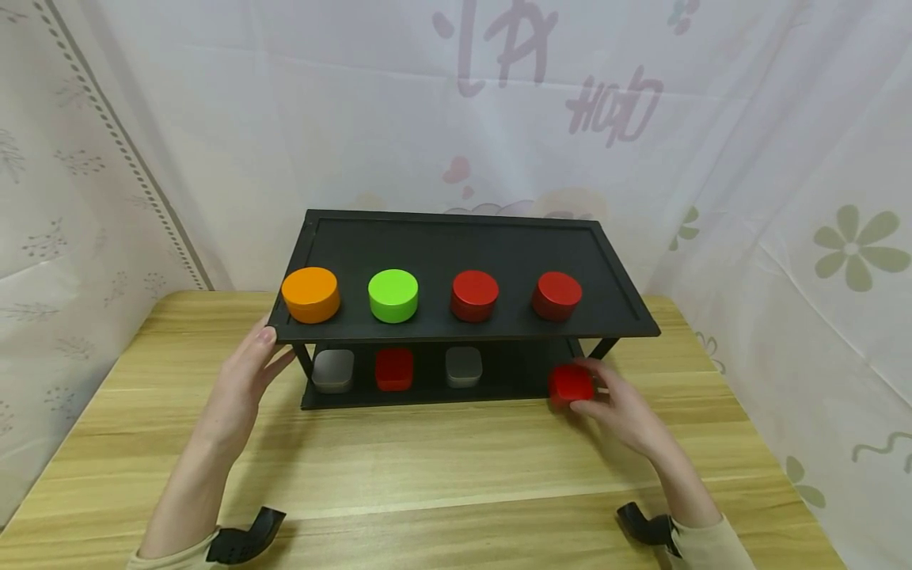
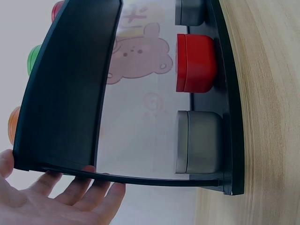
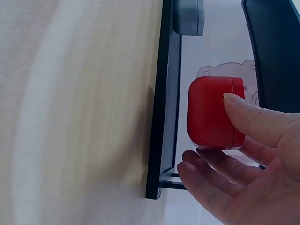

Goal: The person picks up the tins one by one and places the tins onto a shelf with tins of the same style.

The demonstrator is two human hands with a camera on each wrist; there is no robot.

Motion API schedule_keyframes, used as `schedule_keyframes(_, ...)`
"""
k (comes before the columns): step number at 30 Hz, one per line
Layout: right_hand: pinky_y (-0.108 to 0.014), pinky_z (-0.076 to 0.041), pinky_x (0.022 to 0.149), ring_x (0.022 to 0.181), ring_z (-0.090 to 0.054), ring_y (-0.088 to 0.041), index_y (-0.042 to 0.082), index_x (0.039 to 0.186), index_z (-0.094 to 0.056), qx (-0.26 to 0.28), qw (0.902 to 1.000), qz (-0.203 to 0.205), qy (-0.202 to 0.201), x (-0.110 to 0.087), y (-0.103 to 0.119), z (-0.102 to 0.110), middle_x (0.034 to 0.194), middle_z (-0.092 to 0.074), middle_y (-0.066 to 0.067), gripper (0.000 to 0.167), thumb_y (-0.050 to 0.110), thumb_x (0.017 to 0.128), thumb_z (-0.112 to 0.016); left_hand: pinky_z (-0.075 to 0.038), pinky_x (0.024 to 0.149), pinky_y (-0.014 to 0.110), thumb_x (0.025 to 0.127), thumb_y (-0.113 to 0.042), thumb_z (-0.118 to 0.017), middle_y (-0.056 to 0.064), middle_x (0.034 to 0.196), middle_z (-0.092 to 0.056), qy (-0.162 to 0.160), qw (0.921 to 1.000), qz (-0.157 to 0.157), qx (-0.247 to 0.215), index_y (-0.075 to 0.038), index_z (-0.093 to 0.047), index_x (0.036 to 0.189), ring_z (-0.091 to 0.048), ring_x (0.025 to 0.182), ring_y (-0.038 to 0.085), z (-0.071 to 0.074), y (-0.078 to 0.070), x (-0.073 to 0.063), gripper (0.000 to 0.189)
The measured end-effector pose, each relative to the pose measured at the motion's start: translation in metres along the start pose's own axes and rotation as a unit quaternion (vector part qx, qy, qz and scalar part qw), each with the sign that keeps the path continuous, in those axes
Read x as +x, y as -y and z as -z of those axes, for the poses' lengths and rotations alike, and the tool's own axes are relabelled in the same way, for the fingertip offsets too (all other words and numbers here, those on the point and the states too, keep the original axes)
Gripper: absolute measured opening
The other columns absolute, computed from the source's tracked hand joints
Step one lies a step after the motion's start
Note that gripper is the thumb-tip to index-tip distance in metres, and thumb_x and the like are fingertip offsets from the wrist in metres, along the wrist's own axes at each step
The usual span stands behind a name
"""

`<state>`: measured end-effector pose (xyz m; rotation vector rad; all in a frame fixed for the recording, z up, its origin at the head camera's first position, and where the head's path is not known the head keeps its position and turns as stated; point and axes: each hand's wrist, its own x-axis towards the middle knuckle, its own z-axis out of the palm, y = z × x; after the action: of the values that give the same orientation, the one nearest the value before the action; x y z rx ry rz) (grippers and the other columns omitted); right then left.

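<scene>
My right hand (image 1: 630, 413) pinches a red square tin (image 1: 570, 384) with rounded corners at the right front of the lower shelf. In the right wrist view the thumb presses the lid side of that tin (image 3: 211, 112), with fingers on the other side. The tin overlaps the shelf's front edge. At the left end of a black two-tier rack (image 1: 456, 245), my left hand (image 1: 235, 396) holds the top tier's corner. Its thumb (image 2: 5, 163) lies at the front corner and its fingertips touch the side bar.
On the top tier stand orange (image 1: 311, 295), green (image 1: 393, 296) and two red round tins (image 1: 474, 296). Along the lower tier are a grey square tin (image 1: 332, 371), a red one (image 1: 394, 370) and another grey one (image 1: 464, 367). A patterned curtain hangs behind the wooden table (image 1: 442, 483).
</scene>
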<state>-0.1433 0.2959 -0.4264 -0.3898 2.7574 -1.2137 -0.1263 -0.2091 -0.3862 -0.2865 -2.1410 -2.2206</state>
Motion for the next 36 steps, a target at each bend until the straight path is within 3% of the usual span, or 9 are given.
schedule_keyframes(20, -0.034, -0.06, 0.09, 0.117, -0.064, -0.036, 0.003, 0.149, -0.047, -0.006, 0.9996, 0.006, 0.026, 0.03, 0.004, -0.002, 0.141, -0.057, -0.022, 0.061, 0.013, 0.095, -0.074, -0.044, 0.105, 0.011, 0.113, -0.032, -0.033, -0.004, 0.161, -0.038, -0.002, 1.0, 0.004, 0.006, -0.018, -0.039, 0.159, -0.039, 0.143, 0.004, -0.001, -0.001, 0.001, 0.049)
schedule_keyframes(28, -0.05, -0.058, 0.098, 0.118, -0.065, -0.038, 0.002, 0.148, -0.049, -0.045, 0.9984, 0.014, 0.031, 0.043, 0.004, -0.006, 0.144, -0.057, -0.022, 0.061, 0.015, 0.094, -0.075, -0.044, 0.106, 0.012, 0.113, -0.031, -0.032, -0.004, 0.162, -0.039, -0.003, 1.0, 0.0, 0.002, -0.017, -0.038, 0.16, -0.039, 0.143, 0.003, -0.002, 0.0, 0.001, 0.049)
schedule_keyframes(36, -0.057, -0.054, 0.103, 0.124, -0.061, -0.043, 0.003, 0.149, -0.048, -0.047, 0.998, 0.007, 0.04, 0.05, 0.001, -0.011, 0.147, -0.053, -0.023, 0.061, 0.015, 0.095, -0.074, -0.044, 0.106, 0.012, 0.113, -0.03, -0.032, -0.004, 0.163, -0.037, -0.004, 1.0, -0.001, 0.004, -0.017, -0.037, 0.16, -0.039, 0.144, 0.002, -0.001, -0.001, 0.0, 0.049)
